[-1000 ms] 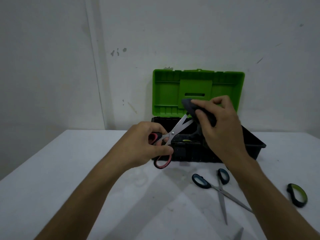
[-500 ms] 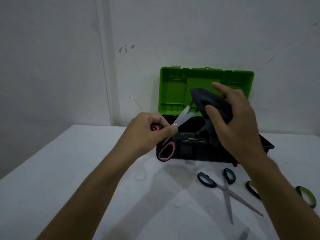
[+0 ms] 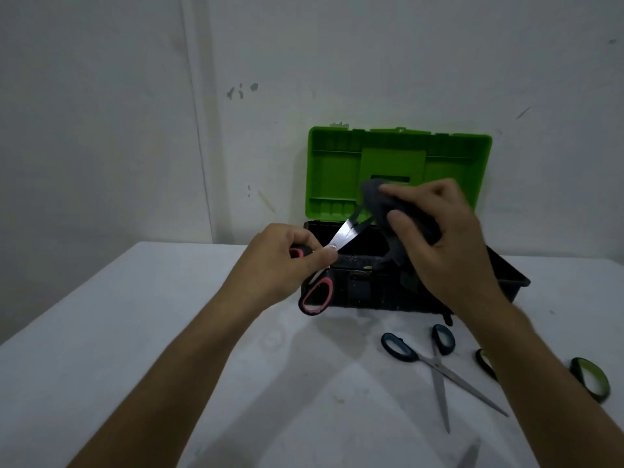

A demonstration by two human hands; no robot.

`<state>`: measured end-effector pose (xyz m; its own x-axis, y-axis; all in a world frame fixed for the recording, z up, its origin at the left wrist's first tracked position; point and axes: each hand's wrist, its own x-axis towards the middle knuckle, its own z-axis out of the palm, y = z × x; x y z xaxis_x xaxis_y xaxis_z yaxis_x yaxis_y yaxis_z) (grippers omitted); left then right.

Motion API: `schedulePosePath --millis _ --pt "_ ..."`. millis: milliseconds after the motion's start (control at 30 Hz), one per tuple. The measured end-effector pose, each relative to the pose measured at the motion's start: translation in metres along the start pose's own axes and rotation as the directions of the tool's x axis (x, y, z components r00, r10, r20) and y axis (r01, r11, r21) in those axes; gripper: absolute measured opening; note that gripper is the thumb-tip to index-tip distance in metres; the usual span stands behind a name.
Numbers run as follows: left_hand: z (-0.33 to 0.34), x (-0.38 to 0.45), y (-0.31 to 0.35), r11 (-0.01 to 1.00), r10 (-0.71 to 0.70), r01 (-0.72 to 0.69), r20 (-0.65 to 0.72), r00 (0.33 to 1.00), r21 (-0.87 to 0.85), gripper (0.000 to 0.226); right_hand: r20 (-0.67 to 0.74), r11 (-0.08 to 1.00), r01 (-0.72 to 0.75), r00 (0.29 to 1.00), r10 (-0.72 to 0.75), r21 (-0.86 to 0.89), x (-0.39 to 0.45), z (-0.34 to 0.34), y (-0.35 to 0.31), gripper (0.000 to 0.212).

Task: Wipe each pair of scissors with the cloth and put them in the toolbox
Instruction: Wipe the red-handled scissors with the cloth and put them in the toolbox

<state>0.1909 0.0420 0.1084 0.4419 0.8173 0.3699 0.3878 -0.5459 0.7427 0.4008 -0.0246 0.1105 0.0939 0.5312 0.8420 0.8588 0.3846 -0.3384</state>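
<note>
**Red-Handled Scissors Wiped Above Open Toolbox**

A pair of red-handled scissors [image 3: 324, 265] is held in the air just in front of the toolbox [image 3: 506, 275], blades slightly parted and angled up and to the right. The handle end is gripped by the left hand [image 3: 283, 261], fingers curled around the upper loop while the lower red loop hangs free below the knuckles. The blade tips are enclosed in a dark grey cloth [image 3: 398, 214], which is pinched between thumb and curled fingers of the right hand [image 3: 445, 238]; a loose tail of the cloth is seen hanging down toward the box interior.

The toolbox, black in body, is set on a white table [image 3: 135, 332] against a pale wall, its green lid [image 3: 337, 163] raised upright behind the hands. On the table to the right, a pair of blue-handled scissors [image 3: 435, 363] is laid open, blades spread toward the near edge. Beside it, green-handled scissors [image 3: 591, 378] are partly hidden by the right forearm. A further blade tip [image 3: 469, 456] is glimpsed at the bottom edge.
</note>
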Motion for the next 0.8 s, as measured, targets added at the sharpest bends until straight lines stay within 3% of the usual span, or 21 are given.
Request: schedulePosePath --millis 67,133,300,400,500,567,633,800 --pt "-0.002 -0.002 0.001 0.999 0.042 -0.042 0.028 0.999 0.002 0.028 0.113 0.998 0.050 0.992 -0.055 0.041 -0.001 0.009 -0.007 0.034" --pt "-0.005 -0.003 0.002 0.993 0.106 -0.106 0.015 0.994 0.055 0.027 0.134 1.000 0.027 0.991 -0.029 0.015 -0.002 0.016 -0.005 0.033" --pt "-0.009 -0.001 0.000 0.987 0.104 -0.100 -0.022 0.994 0.124 0.027 0.060 0.952 -0.272 0.957 0.283 -0.142 0.002 0.000 0.019 0.036" --pt "-0.015 0.003 -0.006 0.993 0.069 -0.056 -0.125 0.990 0.101 0.028 0.332 0.893 -0.359 0.836 0.437 -0.272 -0.001 -0.005 0.023 0.038" --pt "-0.021 0.006 -0.014 1.000 -0.003 0.003 -0.174 0.985 0.000 0.025 0.622 0.947 -0.218 0.715 0.321 -0.238 -0.011 0.013 -0.003 0.036" --pt "-0.022 0.007 -0.016 0.995 -0.036 0.019 -0.178 0.983 -0.096 0.025 0.708 0.959 -0.224 0.649 0.278 -0.172 -0.015 0.027 -0.022 0.036" --pt "-0.021 0.006 -0.016 0.989 -0.055 0.028 -0.190 0.980 -0.144 0.026 0.717 0.950 -0.306 0.649 0.254 -0.059 -0.018 0.033 -0.033 0.034" --pt "-0.011 0.006 -0.011 0.975 -0.091 0.060 -0.141 0.986 -0.213 0.026 0.584 0.843 -0.493 0.757 0.293 0.216 -0.020 0.038 -0.045 0.025"
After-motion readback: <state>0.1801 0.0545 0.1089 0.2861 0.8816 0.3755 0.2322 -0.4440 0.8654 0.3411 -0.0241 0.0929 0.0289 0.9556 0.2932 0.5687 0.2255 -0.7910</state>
